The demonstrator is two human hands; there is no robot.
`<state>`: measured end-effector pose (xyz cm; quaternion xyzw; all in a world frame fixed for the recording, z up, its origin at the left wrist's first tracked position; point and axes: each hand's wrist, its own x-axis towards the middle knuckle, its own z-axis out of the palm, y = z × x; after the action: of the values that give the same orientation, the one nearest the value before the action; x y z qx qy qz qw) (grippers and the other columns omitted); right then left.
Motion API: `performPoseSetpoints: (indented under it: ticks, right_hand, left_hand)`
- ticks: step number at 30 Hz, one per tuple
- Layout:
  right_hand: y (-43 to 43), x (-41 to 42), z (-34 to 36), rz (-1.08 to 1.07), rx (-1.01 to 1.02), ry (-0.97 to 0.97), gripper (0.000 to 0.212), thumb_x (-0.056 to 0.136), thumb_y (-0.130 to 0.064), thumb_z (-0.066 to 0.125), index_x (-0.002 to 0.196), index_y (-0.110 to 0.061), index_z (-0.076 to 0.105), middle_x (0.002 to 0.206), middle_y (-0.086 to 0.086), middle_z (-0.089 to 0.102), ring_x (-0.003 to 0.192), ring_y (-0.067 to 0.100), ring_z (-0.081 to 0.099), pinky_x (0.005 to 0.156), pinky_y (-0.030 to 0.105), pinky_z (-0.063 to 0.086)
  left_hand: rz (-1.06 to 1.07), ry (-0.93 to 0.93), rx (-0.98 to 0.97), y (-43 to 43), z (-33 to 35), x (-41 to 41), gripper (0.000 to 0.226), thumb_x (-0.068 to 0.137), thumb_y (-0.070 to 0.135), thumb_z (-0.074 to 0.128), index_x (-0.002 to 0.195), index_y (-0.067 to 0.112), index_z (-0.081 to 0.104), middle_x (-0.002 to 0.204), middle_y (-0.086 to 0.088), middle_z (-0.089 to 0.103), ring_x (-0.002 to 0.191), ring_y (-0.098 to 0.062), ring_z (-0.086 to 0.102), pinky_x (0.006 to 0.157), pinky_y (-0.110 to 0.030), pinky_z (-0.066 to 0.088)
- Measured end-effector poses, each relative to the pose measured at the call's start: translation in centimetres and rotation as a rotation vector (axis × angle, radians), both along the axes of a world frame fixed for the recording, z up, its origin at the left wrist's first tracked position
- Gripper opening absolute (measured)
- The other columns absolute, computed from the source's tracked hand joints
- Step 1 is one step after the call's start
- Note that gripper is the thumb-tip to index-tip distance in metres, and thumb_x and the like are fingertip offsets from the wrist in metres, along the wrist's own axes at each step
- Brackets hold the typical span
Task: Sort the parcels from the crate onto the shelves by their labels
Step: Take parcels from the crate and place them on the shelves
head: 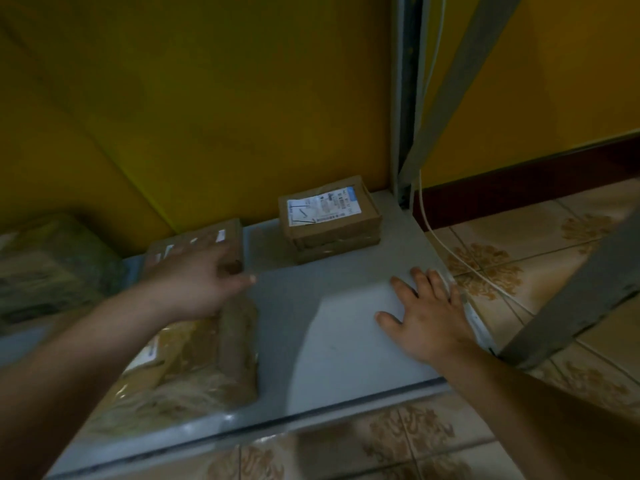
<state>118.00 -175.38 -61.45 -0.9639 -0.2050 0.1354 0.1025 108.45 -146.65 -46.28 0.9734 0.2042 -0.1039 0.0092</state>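
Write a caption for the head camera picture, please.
Low grey shelf: the left hand reaches to a small brown parcel, the right hand lies flat on the shelf.

We see a matt, smooth grey shelf (329,306), a cardboard parcel (341,233) with paper label (320,207), a crinkly, glossy plastic-wrapped parcel (207,368), glossy floor tiles (519,251)

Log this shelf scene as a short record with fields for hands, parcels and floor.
left hand: stretched over the small brown box, contact blurred
right hand: flat on the grey shelf, fingers spread
labelled box: at the back, apart from both hands
wrapped parcel: front left, below the left wrist
greenish parcel: far left, blurred
floor: tiles, with a white cable
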Motion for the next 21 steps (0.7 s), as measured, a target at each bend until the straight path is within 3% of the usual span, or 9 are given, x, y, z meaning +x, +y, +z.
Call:
performPoseSetpoints:
  ticks: [5, 9, 14, 21]
  right_hand:
    - [1.6, -0.7, 0.0, 0.003, -0.053, -0.001, 0.065, 0.098, -0.061, 0.021, 0.157, -0.034, 0.008, 0.166, -0.001, -0.003, 0.151, 0.03, -0.008, 0.118, 0.06, -0.002]
    - [4.2, -2.8, 0.0, 0.069, -0.089, 0.02, 0.076, 0.095, -0.068, 0.019, 0.158, -0.03, 0.0, 0.165, 0.004, -0.008, 0.15, 0.034, -0.012, 0.117, 0.061, -0.007]
    - [4.5, -3.8, 0.3, 0.119, -0.1, 0.009, 0.077, 0.094, -0.07, 0.019, 0.158, -0.031, -0.002, 0.166, 0.003, -0.01, 0.151, 0.03, -0.013, 0.12, 0.055, -0.007]
    - [5.0, -4.2, 1.1, 0.105, -0.143, 0.055, 0.075, 0.096, -0.067, 0.021, 0.159, -0.029, 0.001, 0.166, 0.004, -0.008, 0.152, 0.028, -0.01, 0.121, 0.049, -0.006]
  left_hand:
    - [0.198, 0.021, -0.189, 1.3, -2.6, -6.0, 0.123, 0.041, 0.1, 0.023, 0.151, 0.046, 0.008, 0.163, 0.009, -0.004, 0.15, -0.024, -0.005, 0.118, -0.055, 0.011]
    - [0.21, -0.037, -0.173, 0.6, -3.9, -6.7, 0.099, 0.061, 0.083, 0.026, 0.151, 0.047, 0.002, 0.161, 0.012, -0.013, 0.148, -0.022, -0.014, 0.116, -0.061, 0.004]
    - [0.148, -0.027, -0.154, 0.7, -4.0, -7.1, 0.105, 0.054, 0.087, 0.015, 0.15, 0.049, -0.001, 0.16, 0.013, -0.016, 0.148, -0.021, -0.016, 0.115, -0.061, 0.001]
    - [0.13, -0.026, -0.116, 1.2, -4.3, -6.7, 0.08, 0.084, 0.078, 0.031, 0.15, 0.048, -0.003, 0.16, 0.012, -0.018, 0.148, -0.022, -0.017, 0.116, -0.061, 0.001]
